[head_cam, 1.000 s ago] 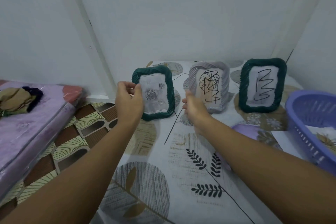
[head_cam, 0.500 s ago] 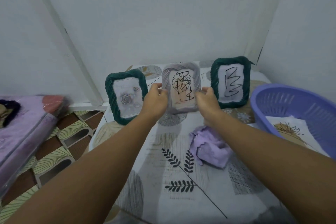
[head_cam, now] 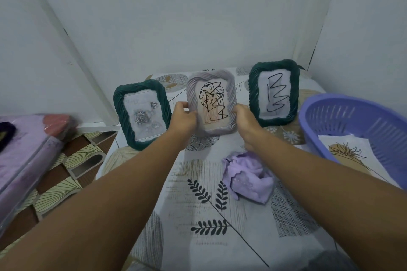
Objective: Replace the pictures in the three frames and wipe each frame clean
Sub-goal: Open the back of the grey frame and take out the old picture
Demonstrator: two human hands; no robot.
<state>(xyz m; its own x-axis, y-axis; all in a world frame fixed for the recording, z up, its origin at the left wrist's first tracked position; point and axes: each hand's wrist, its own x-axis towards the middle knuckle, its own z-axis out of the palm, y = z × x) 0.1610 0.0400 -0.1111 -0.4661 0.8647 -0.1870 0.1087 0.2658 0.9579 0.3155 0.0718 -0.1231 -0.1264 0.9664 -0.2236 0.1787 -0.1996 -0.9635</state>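
We note both hands, left [head_cam: 184,116] and right [head_cam: 246,119], gripping the grey rope-edged scribbled frame [head_cam: 211,103]. Crumpled lilac cloth [head_cam: 247,177] lies just before it. Right of it, the purple slotted plastic basket [head_cam: 343,114] holds a leaf print [head_cam: 348,154].

Soft, even, rather dim indoor light with a cool cast; no glare. Faint shadows beneath the forearms and the cloth [head_cam: 247,177] on the desk [head_cam: 220,237]. Wide-angle bending of wall lines toward the edges; slight blur at left margin.
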